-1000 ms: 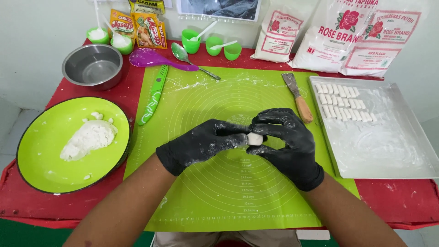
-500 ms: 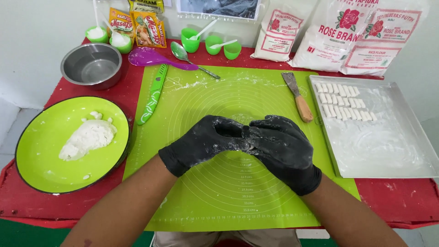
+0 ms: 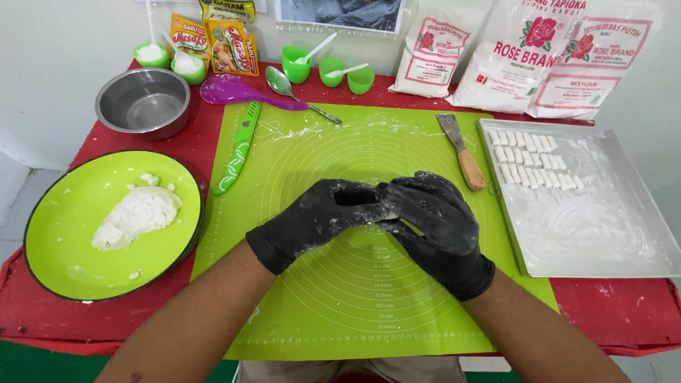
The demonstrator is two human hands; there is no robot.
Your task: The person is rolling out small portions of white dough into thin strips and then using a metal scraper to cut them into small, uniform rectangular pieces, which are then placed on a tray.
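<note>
White wall backs a red desk (image 3: 624, 312) crowded with baking gear. Largest on it is the green silicone mat (image 3: 355, 305), dusted with flour; next the metal tray (image 3: 603, 241) at the right with short white dough pieces (image 3: 528, 157) in rows at its far end, then the lime-green plate (image 3: 71, 262) at the left with a lump of white dough (image 3: 135, 216). Flour bags (image 3: 525, 57) lean on the wall; a steel bowl (image 3: 142, 99), a green knife (image 3: 237, 149) and a wooden-handled scraper (image 3: 461, 152) lie around the mat.

Over the mat's middle, both hands in black gloves meet. The left hand (image 3: 319, 220) and right hand (image 3: 433, 220) have their fingers curled together around a small dough piece (image 3: 389, 214), almost wholly hidden; only a sliver of white shows between the gloves.

Shaping probably goes best with light, even pressure, so the piece matches those on the tray, and with floured gloves to stop sticking. The dough looks soft, pale and matte.
</note>
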